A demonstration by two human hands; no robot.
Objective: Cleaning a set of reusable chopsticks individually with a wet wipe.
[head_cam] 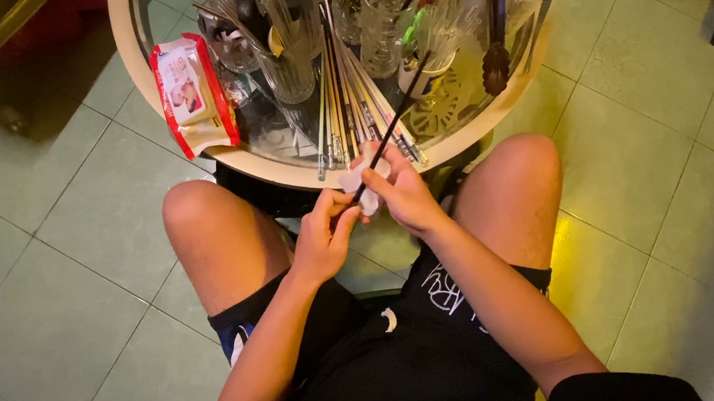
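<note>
A home dining corner: green tiled floor (pixel 62 267), round glass table (pixel 279 169) crowded with cutlery holders (pixel 288 62).

A round glass worktop (pixel 139 64) with a cream rim serves as the reference landmark. A red-and-white wipe packet (pixel 192 93) lies on its left edge, overhanging the rim. Right of the packet, clear glass tumblers (pixel 286 49) stand upright and hold metal cutlery. A row of chopsticks (pixel 346 105) lies flat at the worktop's near centre, tips pointing toward the near rim. A taller clear glass (pixel 384 18) stands behind the row. Red-handled tongs (pixel 494 21) lean in a container toward the worktop's right side. Pale green floor tiles (pixel 38 288) surround the worktop on all sides.
</note>
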